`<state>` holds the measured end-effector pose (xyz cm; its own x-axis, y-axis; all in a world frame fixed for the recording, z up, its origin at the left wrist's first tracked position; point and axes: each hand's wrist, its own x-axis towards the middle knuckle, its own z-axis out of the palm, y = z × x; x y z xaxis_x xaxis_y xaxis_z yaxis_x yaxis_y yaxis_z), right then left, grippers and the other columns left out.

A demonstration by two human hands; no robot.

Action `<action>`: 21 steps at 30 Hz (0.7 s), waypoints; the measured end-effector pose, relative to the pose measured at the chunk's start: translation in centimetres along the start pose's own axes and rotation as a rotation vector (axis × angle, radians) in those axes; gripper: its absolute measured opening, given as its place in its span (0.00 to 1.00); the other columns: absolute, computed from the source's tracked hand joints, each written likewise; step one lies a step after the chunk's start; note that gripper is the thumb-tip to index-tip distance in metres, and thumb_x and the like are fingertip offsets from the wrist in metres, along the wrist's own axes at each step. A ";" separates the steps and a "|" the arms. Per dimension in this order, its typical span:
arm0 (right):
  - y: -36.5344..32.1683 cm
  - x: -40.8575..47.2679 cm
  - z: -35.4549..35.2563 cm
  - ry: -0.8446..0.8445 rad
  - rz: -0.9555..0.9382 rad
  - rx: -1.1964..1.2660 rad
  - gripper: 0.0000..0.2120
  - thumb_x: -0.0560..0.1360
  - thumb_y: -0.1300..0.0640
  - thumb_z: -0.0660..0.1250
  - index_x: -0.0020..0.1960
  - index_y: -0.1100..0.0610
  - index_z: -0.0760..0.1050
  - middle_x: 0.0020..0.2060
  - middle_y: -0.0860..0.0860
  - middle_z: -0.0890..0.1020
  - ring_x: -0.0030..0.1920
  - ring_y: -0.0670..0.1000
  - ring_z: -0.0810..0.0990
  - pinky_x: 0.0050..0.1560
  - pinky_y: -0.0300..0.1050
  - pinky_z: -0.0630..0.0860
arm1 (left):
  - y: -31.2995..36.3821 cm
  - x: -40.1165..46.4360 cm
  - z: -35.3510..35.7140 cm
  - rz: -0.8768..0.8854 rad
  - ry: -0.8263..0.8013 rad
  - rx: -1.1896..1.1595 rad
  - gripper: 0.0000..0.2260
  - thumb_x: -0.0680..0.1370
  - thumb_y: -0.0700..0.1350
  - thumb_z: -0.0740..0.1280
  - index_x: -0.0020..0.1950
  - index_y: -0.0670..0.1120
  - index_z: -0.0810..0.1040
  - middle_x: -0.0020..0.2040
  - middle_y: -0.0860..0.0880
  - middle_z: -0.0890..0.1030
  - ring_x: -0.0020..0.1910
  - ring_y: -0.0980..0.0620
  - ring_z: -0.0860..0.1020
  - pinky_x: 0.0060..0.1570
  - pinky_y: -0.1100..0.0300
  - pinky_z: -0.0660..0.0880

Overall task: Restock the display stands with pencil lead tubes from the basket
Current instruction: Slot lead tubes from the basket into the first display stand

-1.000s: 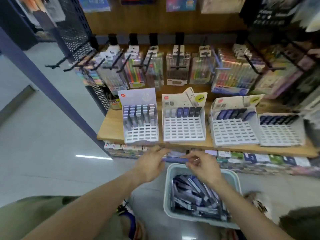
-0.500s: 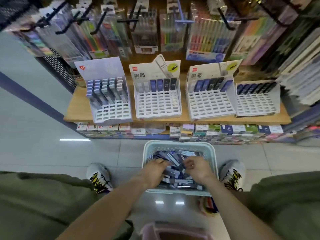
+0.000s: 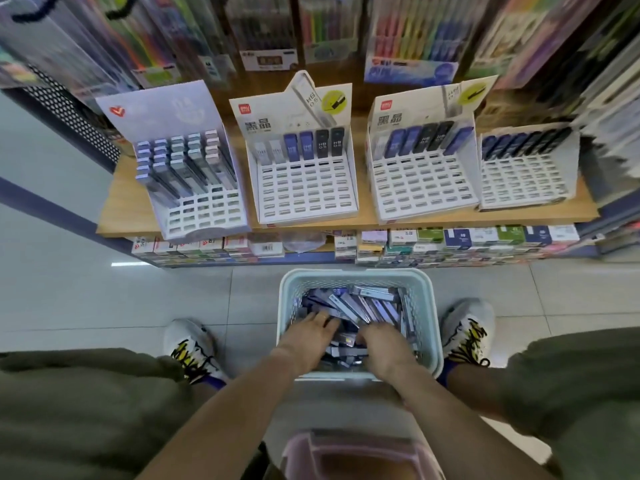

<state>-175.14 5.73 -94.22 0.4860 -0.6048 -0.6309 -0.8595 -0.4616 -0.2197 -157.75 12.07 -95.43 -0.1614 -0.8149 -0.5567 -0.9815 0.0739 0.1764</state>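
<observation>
Across the upper half of the frame we see a light wooden shelf (image 3: pixel 131 199) carrying four white cardboard display stands with slotted grids. The leftmost stand (image 3: pixel 194 174) is about half full of grey and lilac tubes; the second stand (image 3: pixel 304 168), the third stand (image 3: pixel 420 168) and the smaller fourth stand (image 3: pixel 526 168) at the right each hold only a back row of dark blue and black tubes, with rows of slots bare in front. Below the shelf, at lower centre, a pale blue plastic basket (image 3: pixel 356 277) sits on the tiled floor between our two shoes, filled with a loose heap of pencil lead tubes (image 3: pixel 367 303) in grey, purple and blue. A second ago our hands were up at the shelf edge with a tube between them; now both have dropped into the basket. Our left hand (image 3: pixel 311 332) lies palm down on the heap with fingers reaching forward, and our right hand (image 3: pixel 381 337) has its fingers curled down among the tubes; we cannot tell whether either has closed on one. We judge this to be the fetching of another batch, with most of the restocking not yet done.
</observation>
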 end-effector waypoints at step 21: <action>3.8 -0.6 -8.2 -0.002 0.158 0.578 0.13 0.78 0.63 0.66 0.58 0.53 0.83 0.48 0.49 0.83 0.46 0.48 0.80 0.49 0.42 0.75 | 0.0 -0.5 -2.4 -0.057 0.070 -0.540 0.12 0.86 0.49 0.59 0.63 0.42 0.70 0.58 0.43 0.76 0.57 0.43 0.77 0.58 0.50 0.74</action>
<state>-177.35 -0.98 -88.61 0.3455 -0.6355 -0.6904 -0.8685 0.0622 -0.4918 -157.43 11.09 -93.19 -0.0839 -0.8465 -0.5257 -0.7932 -0.2626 0.5495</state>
